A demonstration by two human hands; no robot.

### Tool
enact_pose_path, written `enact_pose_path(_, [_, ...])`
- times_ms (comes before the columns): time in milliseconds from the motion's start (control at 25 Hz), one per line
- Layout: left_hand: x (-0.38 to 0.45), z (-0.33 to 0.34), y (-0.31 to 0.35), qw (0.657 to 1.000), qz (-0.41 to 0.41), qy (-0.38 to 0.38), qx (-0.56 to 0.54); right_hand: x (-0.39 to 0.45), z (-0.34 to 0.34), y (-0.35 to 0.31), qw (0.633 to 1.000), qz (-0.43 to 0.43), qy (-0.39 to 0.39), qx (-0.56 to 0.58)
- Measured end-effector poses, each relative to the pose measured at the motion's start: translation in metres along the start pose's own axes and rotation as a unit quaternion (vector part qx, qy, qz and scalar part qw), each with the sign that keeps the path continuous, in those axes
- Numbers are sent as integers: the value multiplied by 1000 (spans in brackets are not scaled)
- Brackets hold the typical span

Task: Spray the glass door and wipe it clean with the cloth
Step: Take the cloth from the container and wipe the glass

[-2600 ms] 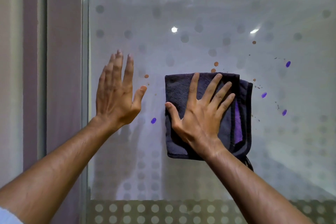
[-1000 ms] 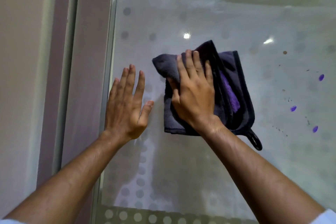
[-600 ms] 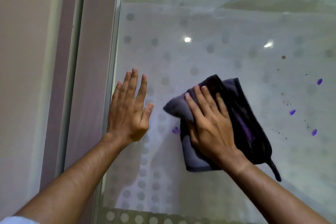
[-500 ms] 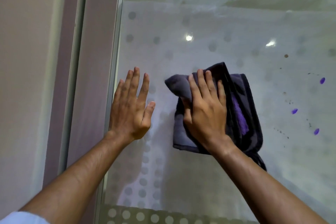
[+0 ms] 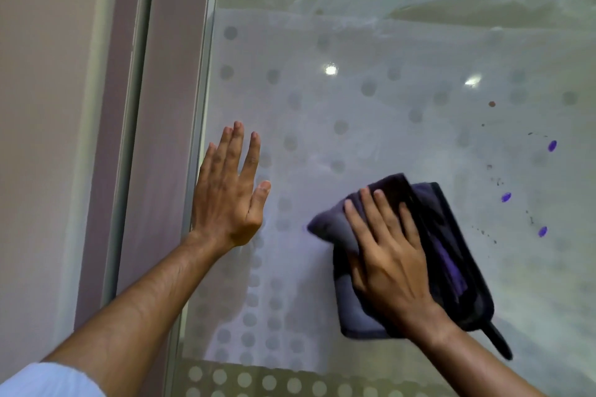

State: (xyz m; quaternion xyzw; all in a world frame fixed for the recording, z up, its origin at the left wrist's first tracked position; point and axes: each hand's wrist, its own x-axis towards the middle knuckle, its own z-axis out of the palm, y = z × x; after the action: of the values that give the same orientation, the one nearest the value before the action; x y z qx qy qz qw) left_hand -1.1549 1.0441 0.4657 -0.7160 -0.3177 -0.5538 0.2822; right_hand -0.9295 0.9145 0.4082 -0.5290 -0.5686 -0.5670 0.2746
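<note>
Cloth: dark charcoal, folded and bunched, a purple strip showing in a fold on its right half, dark edge binding, one small hanging loop trailing off the lower right corner. It lies flat against the door, in the lower right part of the view. One cloth only. Right hand is spread on top of it, palm down, fingers slightly apart and extended, pressing it to the glass rather than gripping; the cloth's left corner pokes out past the fingertips. Left hand empty, flat on the glass near the door's left edge, fingers straight and close together, thumb out to the right; well apart from the cloth. Two hands, two bare forearms, a pale sleeve at the lower left. Door glass is frosted, with a pattern of grey dots, denser toward the bottom. Marks on the glass right of the cloth: three purple spots, one brown spot higher up, and a scatter of tiny dark specks too small to count. Two bright light reflections above. Left of the door, a grey frame and plain wall.
</note>
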Motion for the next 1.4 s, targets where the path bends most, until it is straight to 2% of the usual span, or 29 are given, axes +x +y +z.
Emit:
enact_pose_path(80, [0, 0, 1, 1000, 0, -1, 3, 25, -3, -10, 994, 102, 34, 10])
enact_pose_path(160, [0, 1, 2, 1000, 1, 0, 1, 44, -2, -30, 989, 137, 43, 35])
enact_pose_path(240, [-1, 1, 2, 1000, 4, 3, 1, 40, 4, -50, 995, 75, 26, 53])
enact_pose_path(360, [-1, 0, 3, 1000, 6, -3, -1, -3, 12, -63, 992, -84, -30, 94])
enact_pose_path(480, [0, -2, 3, 1000, 0, -10, -1, -26, 10, -32, 986, -137, -43, 83])
enact_pose_path(520, [-1, -2, 3, 1000, 0, -16, 2, -24, 8, -21, 991, -119, -32, 52])
enact_pose_path(600, [-2, -1, 5, 1000, -2, -21, 10, -8, 2, -18, 999, -27, -2, 23])
enact_pose_path(680, [-2, -1, 6, 1000, -4, -26, 16, 13, 2, -37, 997, 59, 21, 36])
enact_pose_path(720, [-2, 0, 6, 999, -5, -29, 18, 19, 4, -47, 996, 70, 22, 48])
enact_pose_path(760, [-2, 0, 6, 999, -5, -30, 19, 20, 7, -55, 997, 50, 18, 60])
enact_pose_path(840, [-2, 0, 6, 999, -5, -27, 16, 8, 14, -56, 996, -45, -4, 79])
enact_pose_path(920, [-2, 0, 6, 1000, -9, -25, 11, -18, 13, -39, 986, -129, -37, 95])
enact_pose_path(960, [-3, 0, 8, 1000, -13, -24, 7, -32, 9, -24, 985, -139, -46, 90])
enact_pose_path(1040, [-4, 1, 13, 1000, -24, -18, 3, -51, -1, 16, 994, -96, -33, 40])
enact_pose_path(1160, [-2, 2, 23, 999, -30, -19, -1, -56, -18, 82, 998, 66, 12, -4])
enact_pose_path(1280, [5, 4, 38, 1000, 1, -25, 0, -33, -22, 129, 963, 259, 75, 6])
enact_pose_path(1400, [11, 7, 56, 1000, 15, -24, -3, 11, -21, 139, 922, 365, 125, 37])
